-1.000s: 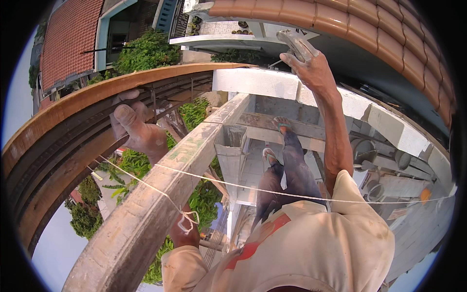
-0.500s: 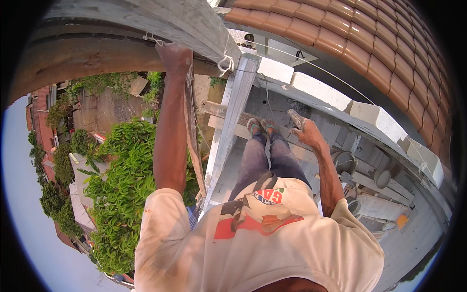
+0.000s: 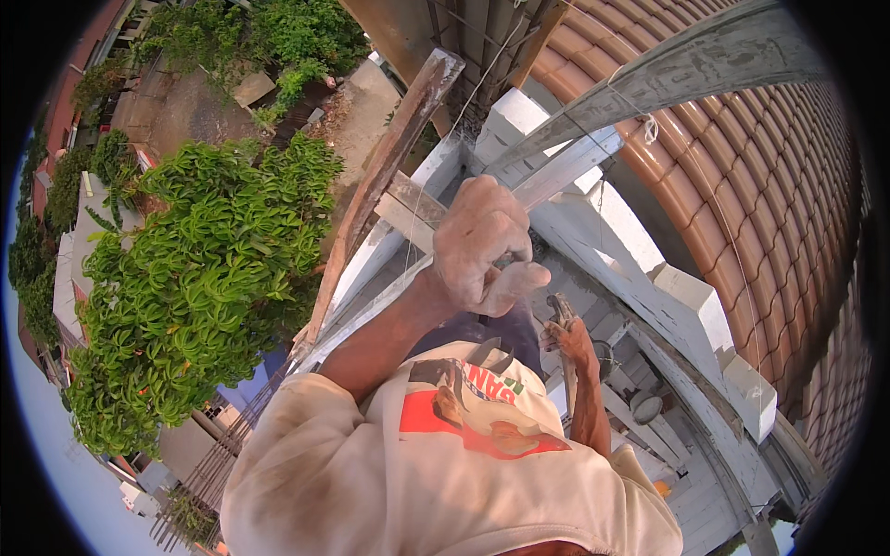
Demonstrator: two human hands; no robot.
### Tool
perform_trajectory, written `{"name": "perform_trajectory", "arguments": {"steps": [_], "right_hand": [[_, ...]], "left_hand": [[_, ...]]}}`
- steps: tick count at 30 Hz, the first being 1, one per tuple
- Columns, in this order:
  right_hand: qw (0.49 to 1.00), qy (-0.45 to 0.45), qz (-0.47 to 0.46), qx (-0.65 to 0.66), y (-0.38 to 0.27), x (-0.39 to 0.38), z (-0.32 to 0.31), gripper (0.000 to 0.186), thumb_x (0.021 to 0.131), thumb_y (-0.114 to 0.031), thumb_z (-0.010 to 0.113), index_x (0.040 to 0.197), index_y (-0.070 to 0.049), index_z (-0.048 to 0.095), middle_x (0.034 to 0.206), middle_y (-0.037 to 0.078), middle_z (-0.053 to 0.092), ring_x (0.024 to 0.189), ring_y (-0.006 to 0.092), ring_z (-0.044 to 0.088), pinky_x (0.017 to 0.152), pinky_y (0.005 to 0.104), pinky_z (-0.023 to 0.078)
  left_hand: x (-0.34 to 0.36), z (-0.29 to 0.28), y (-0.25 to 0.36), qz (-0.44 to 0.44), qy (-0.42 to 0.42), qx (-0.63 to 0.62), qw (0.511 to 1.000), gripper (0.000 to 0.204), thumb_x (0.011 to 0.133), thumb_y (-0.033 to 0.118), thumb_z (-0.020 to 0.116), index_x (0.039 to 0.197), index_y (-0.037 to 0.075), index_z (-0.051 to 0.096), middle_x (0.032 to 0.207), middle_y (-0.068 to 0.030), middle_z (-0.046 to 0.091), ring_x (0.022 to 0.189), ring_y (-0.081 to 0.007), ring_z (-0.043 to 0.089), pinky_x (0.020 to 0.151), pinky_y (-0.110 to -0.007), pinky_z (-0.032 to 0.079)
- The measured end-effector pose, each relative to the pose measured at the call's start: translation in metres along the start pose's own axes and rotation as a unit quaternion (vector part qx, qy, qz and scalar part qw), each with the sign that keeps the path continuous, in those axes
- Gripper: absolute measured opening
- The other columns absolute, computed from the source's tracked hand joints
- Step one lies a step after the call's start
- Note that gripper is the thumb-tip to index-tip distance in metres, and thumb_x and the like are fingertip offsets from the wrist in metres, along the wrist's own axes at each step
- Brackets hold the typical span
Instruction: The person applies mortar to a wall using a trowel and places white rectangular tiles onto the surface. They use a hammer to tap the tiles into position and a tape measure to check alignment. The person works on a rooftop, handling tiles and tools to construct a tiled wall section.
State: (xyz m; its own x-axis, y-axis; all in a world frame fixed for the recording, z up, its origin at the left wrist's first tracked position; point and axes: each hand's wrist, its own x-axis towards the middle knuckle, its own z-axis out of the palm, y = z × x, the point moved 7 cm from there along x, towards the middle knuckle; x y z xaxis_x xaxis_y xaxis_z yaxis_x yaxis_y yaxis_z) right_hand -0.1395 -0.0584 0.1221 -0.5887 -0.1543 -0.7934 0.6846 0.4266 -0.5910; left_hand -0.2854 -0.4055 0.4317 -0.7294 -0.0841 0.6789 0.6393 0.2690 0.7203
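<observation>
My left hand [image 3: 486, 243] is raised in front of my chest, fingers curled into a loose fist with the thumb bent alongside. Whatever it may hold inside is hidden. Beyond it a metal-grey straight bar [image 3: 567, 170] slants up to the right. Lower down on the right, my right hand [image 3: 573, 341] is closed around a short, dusty tool [image 3: 559, 308]; its worn end sticks out above the fingers, and its kind is not clear. A grey plastered beam [image 3: 681, 69] crosses the upper right, with a knotted white string [image 3: 651, 128] around it.
Left of me a rough wooden post [image 3: 375, 190] leans beside the wall edge, with a drop to trees [image 3: 204, 287] and ground below. White blocks [image 3: 691, 306] line the wall at right, beside a brown tiled roof [image 3: 723, 176]. Planks and a round pan [image 3: 646, 406] lie below.
My left hand has come away from beneath the beam, down and right to before my chest, and is closed. The view has swung round; my right hand still grips the tool.
</observation>
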Motion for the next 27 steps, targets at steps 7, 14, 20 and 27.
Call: {"name": "perform_trajectory", "arguments": {"steps": [7,14,20,27], "right_hand": [[0.995,-0.026,0.03,-0.089,-0.004,0.037,0.008,0.02,0.089,-0.019,0.073,0.085,-0.001,0.067,0.066,0.003,0.062,0.052,0.013,0.054,0.049,0.0317,0.043],[0.998,-0.008,0.013,-0.057,0.049,0.124,0.012,0.02,0.093,-0.017,0.072,0.096,0.001,0.063,0.068,0.003,0.063,0.051,0.0122,0.056,0.047,0.0298,0.043],[0.996,-0.021,0.002,0.09,0.097,0.211,0.019,0.017,0.095,-0.016,0.07,0.095,-0.003,0.06,0.065,0.003,0.059,0.046,0.0111,0.051,0.041,0.0278,0.036],[0.987,-0.022,-0.044,0.151,0.129,0.271,0.025,0.028,0.093,-0.022,0.077,0.096,-0.001,0.058,0.066,0.006,0.06,0.044,0.0128,0.05,0.04,0.0284,0.036]], "left_hand": [[-0.262,0.134,-0.067,-0.557,-0.238,-0.162,0.779,0.043,0.103,0.03,0.055,0.071,0.003,0.048,0.073,-0.0055,0.055,0.069,-0.0177,0.051,0.066,-0.039,0.041],[-0.349,0.133,-0.264,-0.483,0.022,-0.016,0.875,0.037,0.103,0.035,0.054,0.094,0.001,0.066,0.082,-0.0083,0.065,0.078,-0.0192,0.062,0.077,-0.036,0.051],[-0.295,0.074,-0.419,-0.272,0.185,0.301,0.895,0.046,0.097,0.026,0.065,0.134,-0.001,0.058,0.125,-0.0188,0.061,0.112,-0.0321,0.061,0.096,-0.041,0.047],[-0.279,0.088,-0.5,-0.136,0.082,0.363,0.918,0.03,0.094,0.019,0.07,0.115,-0.002,0.066,0.106,-0.0211,0.069,0.1,-0.0389,0.067,0.086,-0.046,0.054]]}}
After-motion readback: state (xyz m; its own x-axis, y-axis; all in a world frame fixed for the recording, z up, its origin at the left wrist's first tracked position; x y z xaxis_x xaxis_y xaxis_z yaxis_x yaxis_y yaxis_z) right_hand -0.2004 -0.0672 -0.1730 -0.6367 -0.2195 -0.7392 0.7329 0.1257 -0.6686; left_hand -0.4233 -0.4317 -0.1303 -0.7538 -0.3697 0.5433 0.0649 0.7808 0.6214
